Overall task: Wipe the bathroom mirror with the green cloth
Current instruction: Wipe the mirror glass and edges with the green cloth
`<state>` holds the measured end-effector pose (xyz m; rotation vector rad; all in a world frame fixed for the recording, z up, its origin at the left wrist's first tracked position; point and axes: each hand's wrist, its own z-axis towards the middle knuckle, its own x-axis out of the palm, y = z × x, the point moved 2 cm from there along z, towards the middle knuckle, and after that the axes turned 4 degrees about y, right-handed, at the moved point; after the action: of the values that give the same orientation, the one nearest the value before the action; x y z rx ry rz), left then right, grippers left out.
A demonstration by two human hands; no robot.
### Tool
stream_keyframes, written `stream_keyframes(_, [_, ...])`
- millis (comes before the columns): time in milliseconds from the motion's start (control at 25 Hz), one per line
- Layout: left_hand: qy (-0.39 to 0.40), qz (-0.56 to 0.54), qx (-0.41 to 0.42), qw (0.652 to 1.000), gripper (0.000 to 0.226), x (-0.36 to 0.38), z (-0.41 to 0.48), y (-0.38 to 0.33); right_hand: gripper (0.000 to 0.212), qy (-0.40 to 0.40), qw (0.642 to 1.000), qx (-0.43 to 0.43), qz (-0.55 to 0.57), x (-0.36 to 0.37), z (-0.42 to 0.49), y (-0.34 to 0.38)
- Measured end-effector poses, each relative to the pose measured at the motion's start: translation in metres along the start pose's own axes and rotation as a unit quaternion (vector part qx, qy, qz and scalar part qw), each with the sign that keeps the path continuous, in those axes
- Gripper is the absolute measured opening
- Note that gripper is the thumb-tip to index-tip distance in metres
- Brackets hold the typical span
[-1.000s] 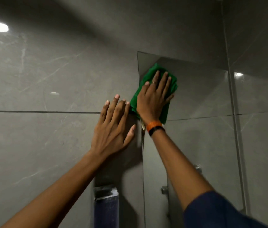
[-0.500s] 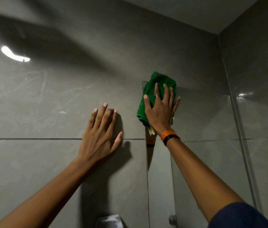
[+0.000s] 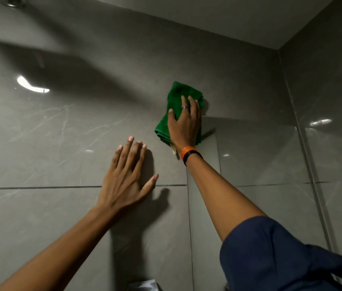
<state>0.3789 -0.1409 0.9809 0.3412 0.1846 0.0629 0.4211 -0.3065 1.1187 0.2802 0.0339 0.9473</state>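
The frameless mirror [image 3: 254, 156] hangs on the grey tiled wall, its left edge running down the middle of the view and its top edge at mid height. My right hand [image 3: 183, 124] presses the folded green cloth [image 3: 176, 101] flat over the mirror's top left corner, with the cloth's upper half lying on the tile above the glass. My left hand [image 3: 128, 175] rests flat on the tile just left of the mirror, fingers spread, holding nothing.
Grey tiled walls [image 3: 61, 133] meet in a corner at the right [image 3: 291, 101], with the ceiling [image 3: 228, 17] close above. A small pale object [image 3: 145, 285] shows at the bottom edge below my left arm. A light reflection [image 3: 32, 86] glares on the left tiles.
My right hand has slid the green cloth upward to the mirror's top left corner and partly onto the tile. The view has tilted up. My left hand stays flat on the wall.
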Motion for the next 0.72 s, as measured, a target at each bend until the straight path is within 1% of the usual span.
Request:
stream_keyframes(120, [0.001,0.033,-0.013,0.999,0.086,-0.023,0.001,0.027,0.059,0.052,0.998,-0.045,0.013,0.011,-0.004,0.020])
stream_keyframes(200, [0.004,0.057,-0.020,0.998,0.084,-0.039,-0.001,0.046,0.058,0.082,0.991,-0.104,-0.024,0.022,-0.023,0.031])
stream_keyframes(280, [0.020,0.077,-0.030,0.996,0.083,-0.053,-0.012,0.065,0.055,0.084,0.982,-0.152,-0.074,0.033,-0.053,0.040])
stream_keyframes(400, [0.042,0.088,-0.043,0.994,0.082,-0.071,-0.042,0.096,0.058,0.080,0.969,-0.156,-0.172,0.051,-0.106,0.063])
stream_keyframes(480, [0.063,0.087,-0.049,0.993,0.082,-0.072,-0.058,0.109,0.060,0.089,0.963,-0.153,-0.205,0.055,-0.129,0.066])
stream_keyframes(560, [0.065,0.081,-0.041,0.994,0.081,-0.072,-0.071,0.113,0.059,0.084,0.964,-0.143,-0.209,0.050,-0.140,0.061])
stream_keyframes(640, [0.080,0.061,-0.041,0.994,0.080,-0.076,-0.095,0.124,0.055,0.092,0.968,-0.126,-0.198,0.050,-0.160,0.073])
stream_keyframes(720, [0.100,0.039,-0.053,0.993,0.080,-0.078,-0.131,0.136,0.050,0.101,0.971,-0.128,-0.174,0.054,-0.195,0.089])
